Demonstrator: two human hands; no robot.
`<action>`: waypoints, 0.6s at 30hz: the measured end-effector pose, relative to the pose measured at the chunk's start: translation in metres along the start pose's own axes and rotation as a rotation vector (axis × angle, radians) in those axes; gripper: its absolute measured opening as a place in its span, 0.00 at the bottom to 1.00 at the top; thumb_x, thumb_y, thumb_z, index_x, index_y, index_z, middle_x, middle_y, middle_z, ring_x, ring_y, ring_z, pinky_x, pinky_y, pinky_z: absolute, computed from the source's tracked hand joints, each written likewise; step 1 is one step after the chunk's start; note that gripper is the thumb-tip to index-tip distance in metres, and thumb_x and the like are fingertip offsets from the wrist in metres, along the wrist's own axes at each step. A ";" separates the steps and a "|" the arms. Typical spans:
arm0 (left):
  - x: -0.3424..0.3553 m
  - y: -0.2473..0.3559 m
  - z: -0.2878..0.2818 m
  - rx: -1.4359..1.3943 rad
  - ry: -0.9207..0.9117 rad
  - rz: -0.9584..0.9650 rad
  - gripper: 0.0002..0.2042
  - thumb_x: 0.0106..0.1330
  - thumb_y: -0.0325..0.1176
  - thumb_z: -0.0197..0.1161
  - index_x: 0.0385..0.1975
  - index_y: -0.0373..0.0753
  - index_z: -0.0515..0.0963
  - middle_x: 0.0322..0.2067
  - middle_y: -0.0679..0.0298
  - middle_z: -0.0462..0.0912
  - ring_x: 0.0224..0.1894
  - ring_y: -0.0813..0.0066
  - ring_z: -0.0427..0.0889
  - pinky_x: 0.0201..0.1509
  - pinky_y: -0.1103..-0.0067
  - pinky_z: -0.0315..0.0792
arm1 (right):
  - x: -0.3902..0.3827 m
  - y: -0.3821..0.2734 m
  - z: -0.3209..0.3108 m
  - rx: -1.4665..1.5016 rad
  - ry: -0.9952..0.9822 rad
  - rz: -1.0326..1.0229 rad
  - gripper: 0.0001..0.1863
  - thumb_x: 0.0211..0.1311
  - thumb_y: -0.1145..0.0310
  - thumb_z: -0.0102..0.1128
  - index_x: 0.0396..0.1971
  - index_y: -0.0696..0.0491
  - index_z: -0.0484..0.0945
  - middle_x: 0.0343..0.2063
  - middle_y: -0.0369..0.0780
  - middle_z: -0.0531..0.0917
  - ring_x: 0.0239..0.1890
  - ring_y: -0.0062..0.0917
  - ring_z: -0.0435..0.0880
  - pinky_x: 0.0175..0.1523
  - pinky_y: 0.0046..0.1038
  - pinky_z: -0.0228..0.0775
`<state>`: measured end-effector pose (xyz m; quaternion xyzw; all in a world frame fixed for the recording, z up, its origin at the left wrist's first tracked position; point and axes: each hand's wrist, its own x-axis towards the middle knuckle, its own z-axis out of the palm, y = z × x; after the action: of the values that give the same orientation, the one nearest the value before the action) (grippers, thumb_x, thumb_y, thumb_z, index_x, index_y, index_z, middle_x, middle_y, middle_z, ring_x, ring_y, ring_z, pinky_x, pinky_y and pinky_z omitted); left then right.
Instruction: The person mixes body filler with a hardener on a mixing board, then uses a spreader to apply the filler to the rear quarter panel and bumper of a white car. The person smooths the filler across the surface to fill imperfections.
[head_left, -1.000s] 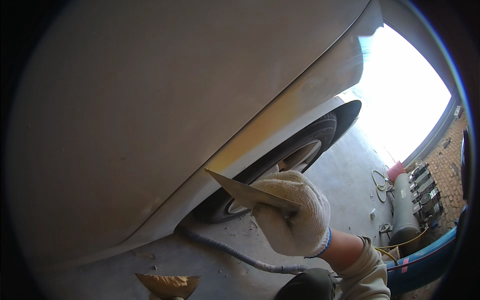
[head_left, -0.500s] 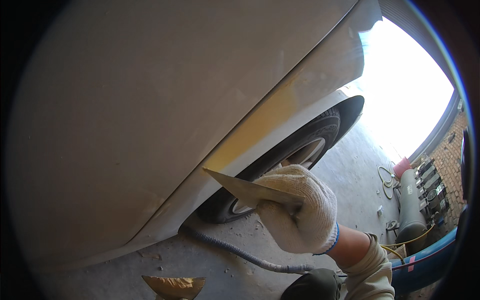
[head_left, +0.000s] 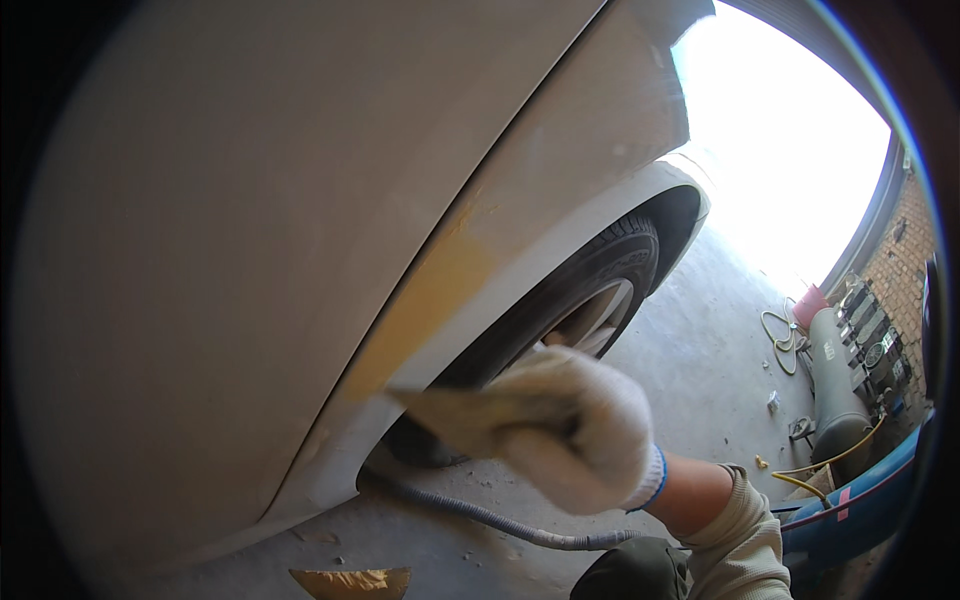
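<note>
My right hand (head_left: pixel 580 430), in a white knitted glove with a blue cuff edge, is closed around a thin, flat filler spreader (head_left: pixel 445 412). Motion blurs the spreader; its tip is by the lower end of a yellow filler patch (head_left: pixel 430 300), and I cannot tell if it touches. The patch lies on the grey car fender (head_left: pixel 555 130), along the gap beside the large door panel (head_left: pixel 230 250). At the lower edge shows a second blade (head_left: pixel 350 583) with yellow paste along its top. Whatever holds that blade is out of frame, as is my left hand.
Below the fender is the wheel (head_left: pixel 590 310). A grey corrugated hose (head_left: pixel 500 518) runs over the concrete floor (head_left: pixel 690 350). At right lie a grey cylindrical tank (head_left: pixel 838 380), a blue rounded object (head_left: pixel 850 510) and a coiled hose (head_left: pixel 780 335). My knee (head_left: pixel 630 572) is low centre.
My right hand has moved slightly left and down with the spreader, now blurred. The car has shifted left in view, and the yellow patch's lower end looks more spread out.
</note>
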<state>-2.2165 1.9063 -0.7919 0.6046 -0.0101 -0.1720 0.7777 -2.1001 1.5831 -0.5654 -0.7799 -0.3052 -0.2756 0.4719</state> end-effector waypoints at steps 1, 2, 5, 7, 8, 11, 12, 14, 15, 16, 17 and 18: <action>0.000 0.001 0.000 0.006 -0.001 -0.009 0.09 0.73 0.29 0.60 0.29 0.32 0.78 0.19 0.61 0.82 0.19 0.73 0.80 0.26 0.78 0.74 | 0.001 -0.001 -0.007 0.094 0.111 0.055 0.14 0.64 0.77 0.64 0.50 0.59 0.79 0.36 0.42 0.87 0.35 0.26 0.88 0.41 0.27 0.81; 0.000 0.002 0.000 0.013 -0.004 -0.017 0.09 0.73 0.29 0.61 0.28 0.32 0.78 0.19 0.61 0.82 0.19 0.74 0.80 0.26 0.78 0.74 | 0.002 -0.003 -0.014 0.082 0.231 0.153 0.15 0.66 0.76 0.64 0.51 0.61 0.77 0.38 0.41 0.88 0.37 0.22 0.88 0.43 0.26 0.81; 0.002 0.003 0.002 0.004 0.000 -0.017 0.10 0.73 0.29 0.62 0.28 0.33 0.78 0.19 0.61 0.83 0.19 0.74 0.80 0.26 0.78 0.75 | 0.008 -0.003 -0.033 -0.184 0.256 0.108 0.16 0.67 0.75 0.64 0.52 0.62 0.76 0.37 0.40 0.88 0.38 0.22 0.87 0.44 0.27 0.81; 0.002 0.002 0.004 -0.006 -0.008 -0.014 0.09 0.73 0.29 0.62 0.29 0.32 0.78 0.19 0.61 0.83 0.19 0.74 0.81 0.26 0.78 0.75 | 0.012 -0.003 -0.037 -0.192 0.278 0.168 0.17 0.66 0.74 0.65 0.53 0.63 0.76 0.37 0.41 0.87 0.38 0.23 0.87 0.44 0.28 0.81; 0.003 0.001 0.006 -0.007 -0.021 -0.014 0.09 0.73 0.29 0.62 0.30 0.32 0.78 0.19 0.61 0.83 0.20 0.74 0.81 0.27 0.78 0.75 | 0.014 -0.002 -0.039 -0.171 0.241 0.131 0.18 0.66 0.73 0.65 0.53 0.63 0.76 0.37 0.41 0.87 0.38 0.23 0.87 0.44 0.28 0.81; 0.004 -0.004 0.009 -0.017 -0.016 0.014 0.07 0.73 0.29 0.62 0.35 0.30 0.77 0.21 0.60 0.83 0.21 0.73 0.82 0.28 0.78 0.76 | 0.019 -0.001 -0.040 -0.362 0.075 0.000 0.21 0.66 0.71 0.67 0.55 0.64 0.76 0.37 0.43 0.86 0.37 0.25 0.87 0.44 0.28 0.80; 0.004 -0.005 0.009 -0.022 -0.005 0.027 0.07 0.73 0.28 0.62 0.37 0.30 0.77 0.21 0.60 0.83 0.21 0.73 0.82 0.28 0.78 0.76 | 0.020 -0.002 -0.041 -0.319 0.096 0.054 0.21 0.66 0.70 0.67 0.55 0.64 0.76 0.37 0.44 0.86 0.37 0.25 0.87 0.44 0.28 0.80; 0.006 -0.007 0.007 0.001 -0.036 0.044 0.07 0.73 0.28 0.61 0.41 0.29 0.76 0.22 0.59 0.83 0.22 0.73 0.82 0.29 0.78 0.76 | 0.022 -0.002 -0.043 -0.224 0.166 0.153 0.21 0.66 0.70 0.67 0.55 0.65 0.76 0.37 0.44 0.86 0.37 0.26 0.87 0.44 0.29 0.80; 0.007 -0.007 0.007 0.013 -0.053 0.052 0.08 0.73 0.28 0.61 0.43 0.28 0.75 0.22 0.59 0.83 0.23 0.73 0.82 0.29 0.78 0.76 | 0.024 -0.003 -0.044 -0.262 0.132 0.105 0.21 0.66 0.70 0.67 0.55 0.65 0.76 0.37 0.44 0.86 0.37 0.26 0.87 0.44 0.29 0.80; 0.008 -0.006 0.006 0.018 -0.063 0.055 0.08 0.73 0.28 0.62 0.44 0.28 0.75 0.22 0.59 0.83 0.22 0.72 0.82 0.29 0.78 0.76 | 0.024 -0.003 -0.046 -0.291 0.098 0.079 0.21 0.66 0.70 0.67 0.55 0.64 0.76 0.37 0.44 0.86 0.37 0.26 0.87 0.44 0.29 0.80; 0.009 -0.005 0.008 0.022 -0.074 0.058 0.09 0.73 0.28 0.62 0.45 0.28 0.75 0.22 0.60 0.83 0.22 0.72 0.82 0.29 0.78 0.76 | 0.025 -0.004 -0.047 -0.320 0.064 0.053 0.21 0.66 0.71 0.67 0.55 0.64 0.76 0.37 0.45 0.86 0.38 0.26 0.87 0.44 0.29 0.80; 0.010 -0.004 0.010 0.025 -0.084 0.058 0.10 0.73 0.28 0.62 0.46 0.28 0.75 0.22 0.60 0.83 0.22 0.72 0.82 0.29 0.78 0.76 | 0.025 -0.004 -0.048 -0.322 0.050 0.034 0.21 0.66 0.71 0.67 0.55 0.64 0.76 0.38 0.45 0.86 0.38 0.26 0.87 0.45 0.29 0.80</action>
<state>-2.2104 1.8932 -0.7948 0.6059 -0.0622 -0.1744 0.7737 -2.0927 1.5465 -0.5258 -0.8433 -0.2322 -0.3321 0.3530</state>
